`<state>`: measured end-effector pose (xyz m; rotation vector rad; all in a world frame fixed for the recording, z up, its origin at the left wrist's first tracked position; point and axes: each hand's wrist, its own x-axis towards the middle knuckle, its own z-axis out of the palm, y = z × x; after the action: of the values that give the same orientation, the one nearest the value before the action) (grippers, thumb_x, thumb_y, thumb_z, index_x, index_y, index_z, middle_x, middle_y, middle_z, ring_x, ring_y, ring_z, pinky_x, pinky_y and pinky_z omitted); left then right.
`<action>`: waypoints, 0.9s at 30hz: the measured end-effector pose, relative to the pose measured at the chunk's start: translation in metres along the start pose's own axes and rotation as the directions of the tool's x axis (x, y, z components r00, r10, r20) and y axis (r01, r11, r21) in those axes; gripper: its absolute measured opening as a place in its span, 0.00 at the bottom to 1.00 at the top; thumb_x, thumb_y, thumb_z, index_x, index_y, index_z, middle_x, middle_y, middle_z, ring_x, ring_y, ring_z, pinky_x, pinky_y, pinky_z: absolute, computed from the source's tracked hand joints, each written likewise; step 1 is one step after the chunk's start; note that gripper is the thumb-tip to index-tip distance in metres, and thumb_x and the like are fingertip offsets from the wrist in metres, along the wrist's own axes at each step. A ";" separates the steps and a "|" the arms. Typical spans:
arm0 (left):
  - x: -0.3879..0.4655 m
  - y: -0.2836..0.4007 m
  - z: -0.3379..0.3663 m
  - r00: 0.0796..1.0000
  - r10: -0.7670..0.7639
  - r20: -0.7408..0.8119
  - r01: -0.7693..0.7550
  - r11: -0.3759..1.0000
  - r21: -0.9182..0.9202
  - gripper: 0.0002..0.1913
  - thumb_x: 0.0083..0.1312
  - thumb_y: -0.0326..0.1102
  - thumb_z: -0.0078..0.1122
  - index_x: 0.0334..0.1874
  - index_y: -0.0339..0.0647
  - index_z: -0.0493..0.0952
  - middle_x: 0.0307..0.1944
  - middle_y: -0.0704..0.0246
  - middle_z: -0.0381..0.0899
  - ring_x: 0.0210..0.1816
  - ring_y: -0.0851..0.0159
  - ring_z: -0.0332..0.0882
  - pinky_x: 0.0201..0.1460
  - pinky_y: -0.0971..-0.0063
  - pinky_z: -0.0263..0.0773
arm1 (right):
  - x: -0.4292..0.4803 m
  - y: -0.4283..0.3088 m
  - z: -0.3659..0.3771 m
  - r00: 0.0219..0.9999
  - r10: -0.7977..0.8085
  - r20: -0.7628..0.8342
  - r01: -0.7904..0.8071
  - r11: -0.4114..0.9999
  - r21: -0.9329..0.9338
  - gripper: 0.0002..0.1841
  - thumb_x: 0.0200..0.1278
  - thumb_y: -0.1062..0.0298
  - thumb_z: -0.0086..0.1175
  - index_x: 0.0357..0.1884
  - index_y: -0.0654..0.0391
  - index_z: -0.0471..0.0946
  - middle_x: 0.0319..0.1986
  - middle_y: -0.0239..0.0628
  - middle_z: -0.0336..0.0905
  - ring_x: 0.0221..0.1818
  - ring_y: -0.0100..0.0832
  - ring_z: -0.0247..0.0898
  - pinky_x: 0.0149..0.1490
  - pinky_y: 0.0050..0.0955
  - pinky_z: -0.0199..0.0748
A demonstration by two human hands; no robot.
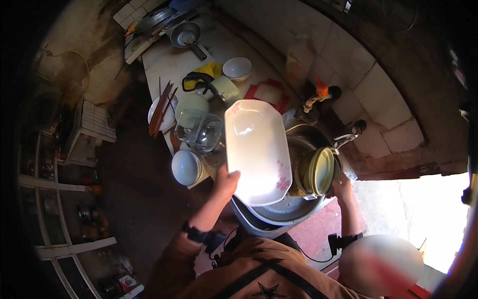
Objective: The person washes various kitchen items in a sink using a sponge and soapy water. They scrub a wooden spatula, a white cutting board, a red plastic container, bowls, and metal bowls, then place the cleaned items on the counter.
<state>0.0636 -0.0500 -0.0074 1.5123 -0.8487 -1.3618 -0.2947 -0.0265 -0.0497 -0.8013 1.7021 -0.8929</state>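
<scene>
A white octagonal serving dish (257, 149) with pink flower decoration is in my left hand (226, 183), which grips its left side, thumb over the rim. The dish is held tilted above the sink, its inside facing me. My right hand (341, 187) is at the right side of a stack of green dishes (323, 172) standing on edge. Its fingers are partly hidden, so I cannot tell whether it grips the stack or the rim beside it. Below both hands is a round metal basin (287, 211) set in the metal sink (255, 228).
Left of the sink are stacked white bowls (185, 168), a clear glass container (190, 129), chopsticks (162, 112) across a plate and a pale green lid (192, 106). Farther back lie a yellow-black glove (203, 74), a white bowl (237, 68) and a pan (185, 35). An orange-handled tap (317, 93) projects from the wall.
</scene>
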 end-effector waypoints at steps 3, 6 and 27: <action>0.052 -0.018 0.035 1.000 0.028 0.012 -0.028 1.000 -0.008 0.15 0.55 0.24 0.53 0.46 0.31 0.75 0.38 0.65 0.79 0.38 0.70 0.76 0.42 0.74 0.71 | -0.017 0.004 -0.016 0.993 0.081 -0.085 -0.084 0.996 -0.032 0.20 0.51 0.79 0.40 0.48 0.64 0.73 0.20 0.42 0.76 0.11 0.31 0.71 0.14 0.26 0.69; 0.105 -0.033 0.068 0.997 -0.078 -0.005 0.078 0.994 -0.079 0.14 0.58 0.27 0.58 0.47 0.32 0.75 0.39 0.64 0.79 0.39 0.66 0.77 0.42 0.71 0.71 | -0.029 0.005 -0.023 0.993 0.064 -0.099 -0.065 0.998 -0.005 0.24 0.51 0.80 0.39 0.53 0.63 0.72 0.22 0.44 0.76 0.11 0.33 0.71 0.14 0.27 0.70; 0.015 -0.028 0.051 0.855 -0.157 0.494 0.114 0.987 0.117 0.31 0.57 0.40 0.65 0.62 0.43 0.64 0.54 0.65 0.70 0.52 0.66 0.71 0.48 0.70 0.72 | -0.027 -0.002 0.082 0.985 0.015 0.169 -0.011 1.000 -0.023 0.31 0.50 0.79 0.44 0.63 0.64 0.63 0.50 0.50 0.66 0.17 0.37 0.76 0.18 0.28 0.74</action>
<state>0.0135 -0.0627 -0.0379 1.3099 -1.1462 -1.8943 -0.2084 -0.0205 -0.0528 -0.8555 1.5691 -0.7754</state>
